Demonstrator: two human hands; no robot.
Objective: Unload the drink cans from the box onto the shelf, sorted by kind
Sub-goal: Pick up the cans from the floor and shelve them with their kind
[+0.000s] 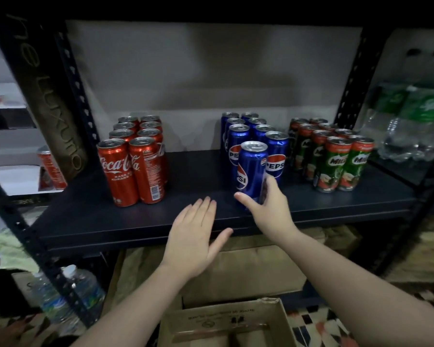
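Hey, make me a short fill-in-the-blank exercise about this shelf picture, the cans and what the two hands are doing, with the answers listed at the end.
1. The right hand grips a tall blue aluminium Pepsi can at the front of the ____ group of cans.
2. The left hand is ____, fingers straight, above the front edge of the dark metal shelf.
3. The red Coca-Cola cans stand to the ____ of the blue ones.
4. The green Milo cans stand at the ____ end.

Answers: Pepsi; open; left; right
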